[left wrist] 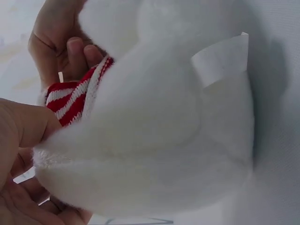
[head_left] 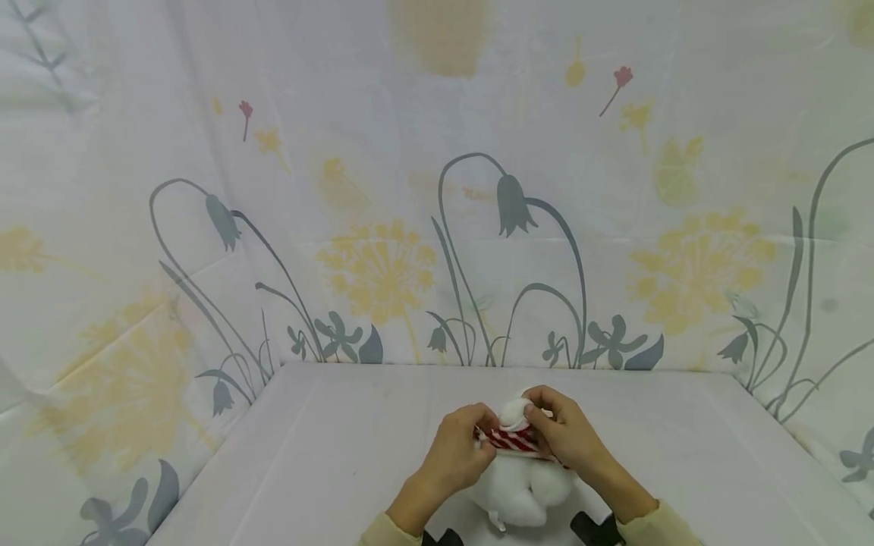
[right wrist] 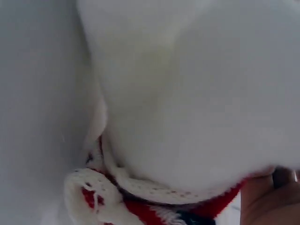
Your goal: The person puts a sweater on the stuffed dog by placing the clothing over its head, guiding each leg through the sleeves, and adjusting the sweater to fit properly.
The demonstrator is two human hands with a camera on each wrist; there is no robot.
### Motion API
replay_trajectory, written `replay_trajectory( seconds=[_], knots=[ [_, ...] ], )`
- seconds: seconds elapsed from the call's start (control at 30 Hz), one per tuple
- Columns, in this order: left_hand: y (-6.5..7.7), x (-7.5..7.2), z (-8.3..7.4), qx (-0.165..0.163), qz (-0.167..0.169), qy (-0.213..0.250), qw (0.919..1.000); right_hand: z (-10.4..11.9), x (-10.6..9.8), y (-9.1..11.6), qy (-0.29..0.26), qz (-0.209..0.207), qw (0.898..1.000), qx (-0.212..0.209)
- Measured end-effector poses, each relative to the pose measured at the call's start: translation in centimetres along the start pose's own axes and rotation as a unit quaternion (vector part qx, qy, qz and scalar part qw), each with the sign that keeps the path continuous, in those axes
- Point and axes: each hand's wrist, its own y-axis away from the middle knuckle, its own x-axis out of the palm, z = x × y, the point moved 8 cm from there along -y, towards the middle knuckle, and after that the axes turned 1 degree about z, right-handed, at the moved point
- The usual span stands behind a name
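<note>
A white plush toy (head_left: 508, 493) lies on the table between both hands, its far part covered by a red-and-white striped knit garment (head_left: 514, 440). A rounded white part (head_left: 515, 415) shows beyond the stripes. My left hand (head_left: 456, 449) pinches the garment's left side; in the left wrist view its thumb presses at the striped knit (left wrist: 70, 101), beside the white fur (left wrist: 140, 122). Fingers of my right hand (head_left: 572, 434) curl at the garment's right side, near the rounded part. A knit cuff (right wrist: 86, 201) and dark patches appear in the right wrist view. The toy's face is not visible.
A white fabric label (left wrist: 225, 58) sticks out from the toy's body. The white tabletop (head_left: 328, 440) ends at a flower-printed curtain (head_left: 382, 152) along the back and sides. Black straps (head_left: 595, 528) sit near the wrists.
</note>
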Motion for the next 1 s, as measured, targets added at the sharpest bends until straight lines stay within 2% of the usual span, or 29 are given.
replay_trajectory(
  seconds=[0.13,0.27,0.33,0.43,0.5,0.6,0.77,0.87,1.0],
  knots=[
    [0.1,0.0,0.3,-0.011,0.001,0.018,0.9998,0.9,0.5,0.1,0.063,0.033,0.997,-0.034],
    [0.1,0.3,0.2,-0.014,0.005,0.045,0.9989,1.3,0.7,0.2,0.137,0.037,0.989,-0.041],
    [0.2,0.5,0.2,-0.017,0.008,0.043,0.9989,1.5,0.9,0.3,0.174,0.038,0.983,-0.052],
    [0.2,0.8,0.2,-0.023,0.005,0.033,0.9992,2.0,1.3,0.5,0.201,0.034,0.976,-0.077],
    [0.2,0.9,0.2,-0.027,-0.001,0.028,0.9992,2.1,1.4,0.5,0.199,0.029,0.976,-0.085],
    [0.3,1.0,0.2,-0.027,-0.01,0.031,0.9991,1.8,1.3,0.6,0.179,0.019,0.981,-0.074],
    [0.4,1.1,0.3,-0.021,-0.011,0.02,0.9995,1.0,0.5,0.3,0.096,-0.001,0.995,-0.03],
    [0.4,1.3,0.5,-0.028,-0.002,0.014,0.9995,0.6,0.2,0.1,0.048,-0.004,0.999,-0.018],
    [0.4,1.3,0.8,-0.038,0.004,0.006,0.9993,0.6,0.5,0.1,0.049,0.011,0.998,-0.03]
  ],
)
